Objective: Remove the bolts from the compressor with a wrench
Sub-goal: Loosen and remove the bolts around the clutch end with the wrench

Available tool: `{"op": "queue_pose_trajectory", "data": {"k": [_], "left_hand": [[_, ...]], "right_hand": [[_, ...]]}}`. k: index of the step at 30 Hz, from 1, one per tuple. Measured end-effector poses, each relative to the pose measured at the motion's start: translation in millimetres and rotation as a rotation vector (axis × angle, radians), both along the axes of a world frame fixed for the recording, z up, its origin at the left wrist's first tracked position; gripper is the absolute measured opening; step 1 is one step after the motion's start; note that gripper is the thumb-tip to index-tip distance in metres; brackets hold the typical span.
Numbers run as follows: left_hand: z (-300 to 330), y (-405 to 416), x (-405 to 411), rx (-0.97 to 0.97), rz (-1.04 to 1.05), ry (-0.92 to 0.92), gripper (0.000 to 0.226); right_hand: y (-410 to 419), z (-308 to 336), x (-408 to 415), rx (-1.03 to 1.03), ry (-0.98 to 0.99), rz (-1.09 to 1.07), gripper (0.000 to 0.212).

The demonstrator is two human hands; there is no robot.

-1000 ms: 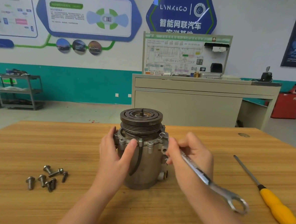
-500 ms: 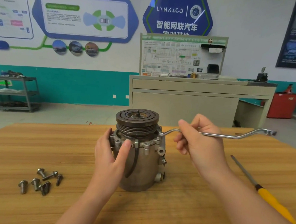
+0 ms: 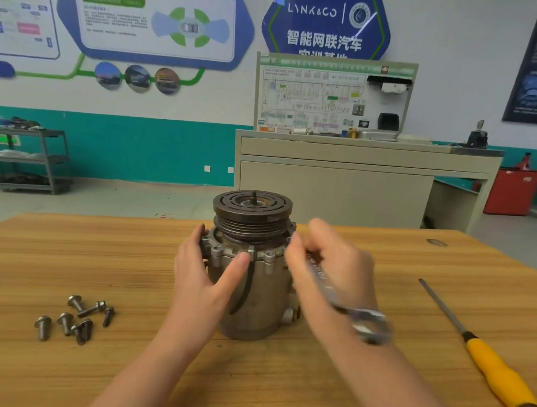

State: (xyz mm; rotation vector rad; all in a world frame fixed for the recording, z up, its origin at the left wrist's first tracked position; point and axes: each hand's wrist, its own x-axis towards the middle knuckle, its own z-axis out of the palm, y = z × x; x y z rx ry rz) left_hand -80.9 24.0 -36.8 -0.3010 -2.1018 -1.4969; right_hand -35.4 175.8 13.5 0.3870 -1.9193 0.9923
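The left hand (image 3: 206, 281) is gripping the upright compressor (image 3: 251, 265) with curled fingers while the right hand (image 3: 329, 270) is gripping the wrench (image 3: 348, 309) at its flange.

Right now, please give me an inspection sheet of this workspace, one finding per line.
Surface: wooden table, bare wood around the work.
Job's things: compressor stands upright, pulley on top; wrench at its right flange, blurred; removed bolts lie loose at the left.
Clutter: yellow-handled screwdriver lies at the right, untouched.
Grip: left hand holds the compressor body; right hand holds the wrench.
Cables: nothing seen.
Surroundings: beige bench with wiring board, metal shelf cart, red bin, wall posters.
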Motion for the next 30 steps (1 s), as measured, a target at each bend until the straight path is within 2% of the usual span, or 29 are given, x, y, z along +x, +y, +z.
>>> {"op": "queue_pose_trajectory", "data": {"k": [1, 5, 6, 8, 10, 14, 19, 21, 24, 26, 28, 30], "left_hand": [[1, 0, 0, 0.005, 0.0, 0.002, 0.105], [-1, 1, -3, 0.004, -0.005, 0.003, 0.099], [-1, 1, -4, -0.003, -0.006, 0.001, 0.099], [-2, 1, -4, -0.009, -0.012, 0.0, 0.099], [0, 1, -4, 0.009, -0.012, 0.008, 0.097], [-2, 0, -6, 0.021, -0.01, 0.019, 0.077], [-2, 0, -4, 0.022, -0.009, 0.018, 0.084], [-1, 0, -4, 0.023, -0.008, 0.021, 0.09], [0, -1, -4, 0.005, -0.003, 0.021, 0.088], [1, -1, -3, -0.012, -0.005, 0.011, 0.097], [1, -1, -3, -0.021, -0.01, 0.003, 0.103], [0, -1, -2, -0.012, -0.019, 0.006, 0.102]], "right_hand": [[9, 0, -3, -0.145, -0.09, 0.082, 0.04], [48, 15, -17, -0.806, -0.499, 0.629, 0.031], [51, 18, -21, -0.905, -0.563, 0.7, 0.03], [51, 23, -29, -0.967, -0.56, 0.727, 0.033], [49, 31, -30, -0.919, -0.427, 0.685, 0.037], [40, 32, -16, -0.56, -0.226, 0.395, 0.038], [27, 12, -9, -0.382, -0.177, 0.215, 0.042], [18, 6, -8, -0.221, -0.107, 0.116, 0.038], [2, 2, -7, 0.079, 0.131, -0.009, 0.048], [-4, 0, -5, 0.206, 0.148, -0.066, 0.051], [-1, -3, -1, 0.091, 0.052, -0.069, 0.041], [5, -3, 2, -0.273, -0.158, 0.061, 0.028]]}}
